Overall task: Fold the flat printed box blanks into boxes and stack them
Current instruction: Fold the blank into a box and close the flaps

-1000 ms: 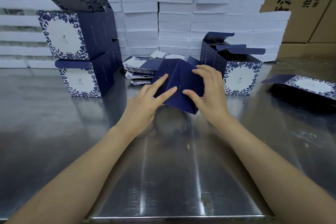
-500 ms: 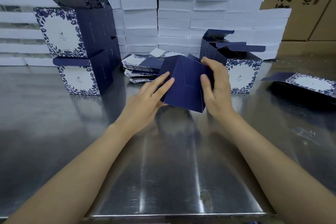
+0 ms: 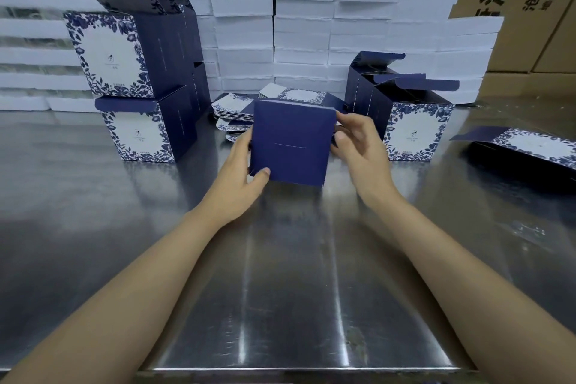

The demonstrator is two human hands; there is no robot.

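left hand: curled round the lower left corner of the dark blue folded cardboard box, thumb pressed on the near face, fingers hidden behind the left side.
right hand: fingers bent, thumb and fingertips pinching the box's right edge near its top; slightly blurred.
held box: between both hands at the table's middle, nearly upright, plain blue face with a short slit turned toward the camera; whether its bottom edge touches the steel cannot be told.
blanks: loose pile of flat blue-and-white floral printed box blanks lies directly behind the held box.
left stack: upper floral folded box, lid flap raised, sits on the lower floral folded box; more dark boxes stand in rows behind them.
right side: open floral box with raised top flaps stands just beside the right hand; flattened floral blank lies well apart, further right.
surface: shiny stainless steel table.
background: wall of stacked white slabs; brown corrugated cartons with black characters at upper right.
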